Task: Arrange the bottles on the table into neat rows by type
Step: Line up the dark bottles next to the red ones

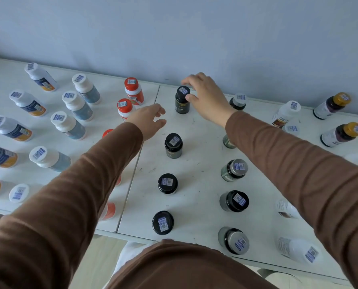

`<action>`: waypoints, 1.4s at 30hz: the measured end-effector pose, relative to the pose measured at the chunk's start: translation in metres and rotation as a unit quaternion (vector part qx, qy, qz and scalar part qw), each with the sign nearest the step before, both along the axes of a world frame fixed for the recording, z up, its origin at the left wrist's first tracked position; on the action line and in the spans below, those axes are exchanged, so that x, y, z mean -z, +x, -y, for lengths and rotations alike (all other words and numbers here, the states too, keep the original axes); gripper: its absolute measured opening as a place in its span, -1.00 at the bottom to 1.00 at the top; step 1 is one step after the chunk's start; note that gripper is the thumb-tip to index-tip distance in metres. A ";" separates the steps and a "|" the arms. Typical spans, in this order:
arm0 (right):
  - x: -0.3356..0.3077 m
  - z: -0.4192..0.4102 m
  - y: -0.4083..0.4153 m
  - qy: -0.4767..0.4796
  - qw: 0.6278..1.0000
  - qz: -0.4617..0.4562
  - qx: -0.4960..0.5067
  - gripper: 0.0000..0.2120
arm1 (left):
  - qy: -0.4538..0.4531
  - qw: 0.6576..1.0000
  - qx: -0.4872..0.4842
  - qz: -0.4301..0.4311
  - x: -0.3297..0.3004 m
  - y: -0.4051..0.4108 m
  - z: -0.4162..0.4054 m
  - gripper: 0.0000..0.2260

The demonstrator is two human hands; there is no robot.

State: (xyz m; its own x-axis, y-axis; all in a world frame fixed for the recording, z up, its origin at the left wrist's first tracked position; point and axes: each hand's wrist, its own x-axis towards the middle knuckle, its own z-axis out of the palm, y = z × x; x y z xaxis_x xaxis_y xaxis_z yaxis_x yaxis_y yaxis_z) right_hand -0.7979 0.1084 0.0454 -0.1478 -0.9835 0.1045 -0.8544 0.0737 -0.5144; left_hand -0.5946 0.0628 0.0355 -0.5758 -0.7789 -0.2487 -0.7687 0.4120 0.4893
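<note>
Bottles stand in rows on a white table (196, 142). My right hand (207, 99) reaches to the far end of the black-capped row, thumb and fingers around the cap of the farthest dark bottle (182, 100), which stands upright near the wall. Three more black-capped bottles (173, 145) line up toward me. My left hand (147, 119) hovers open, empty, just left of that row, beside the red-capped bottles (133, 90). White-capped bottles with blue and orange labels (26, 102) and white-capped grey-blue ones (76, 104) fill the left side. Grey-capped bottles (234, 170) form a row under my right arm.
Gold-capped purple bottles (331, 105) stand at the far right, with white bottles (286, 113) beside them and near the front edge. A seam (144, 142) splits the tabletop in two. The grey wall runs right behind the table.
</note>
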 end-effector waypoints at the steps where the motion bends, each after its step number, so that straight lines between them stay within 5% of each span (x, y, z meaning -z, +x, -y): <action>1: 0.000 0.008 -0.003 0.019 0.999 -0.027 -0.010 -0.60 | -0.005 1.000 -0.001 0.003 0.001 -0.003 0.003 -0.70; 4: 0.003 0.028 -0.007 0.099 0.989 -0.094 -0.061 -0.49 | -0.003 1.000 -0.005 0.015 0.004 -0.011 0.009 -0.70; 9: 0.008 0.037 -0.012 0.129 0.984 -0.094 -0.083 -0.62 | 0.034 0.999 -0.022 0.012 0.007 -0.021 0.015 -0.70; 13: -0.011 0.033 -0.024 0.119 0.991 0.053 -0.030 -0.72 | 0.101 0.990 -0.064 -0.070 0.002 -0.026 0.023 -0.70; 17: -0.029 0.029 -0.033 0.135 0.957 0.253 0.039 -0.71 | 0.212 0.952 -0.117 -0.186 -0.008 -0.034 0.029 -0.74; 24: -0.023 0.025 -0.041 0.141 0.904 0.388 0.109 -0.56 | 0.310 0.901 -0.173 -0.249 -0.017 -0.046 0.026 -0.72; 28: -0.023 0.016 -0.035 0.108 0.933 0.337 0.060 -0.71 | 0.291 0.921 -0.133 -0.222 -0.012 -0.045 0.023 -0.78; 32: -0.020 0.005 -0.025 0.055 0.981 0.182 -0.022 -0.71 | 0.256 0.942 -0.108 -0.187 -0.005 -0.043 0.021 -0.84; 42: 0.001 0.025 -0.020 0.051 0.998 -0.003 -0.020 -0.66 | 0.083 0.992 -0.068 -0.060 -0.004 -0.026 0.026 -0.71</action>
State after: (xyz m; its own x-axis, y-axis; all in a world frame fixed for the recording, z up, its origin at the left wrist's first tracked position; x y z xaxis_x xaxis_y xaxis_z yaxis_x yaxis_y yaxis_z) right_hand -0.8179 0.0832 0.0442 -0.1074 -0.9942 0.0040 -0.8610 0.0910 -0.5004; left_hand -0.6205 0.0372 0.0396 -0.5016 -0.8053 -0.3162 -0.7433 0.2142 0.6337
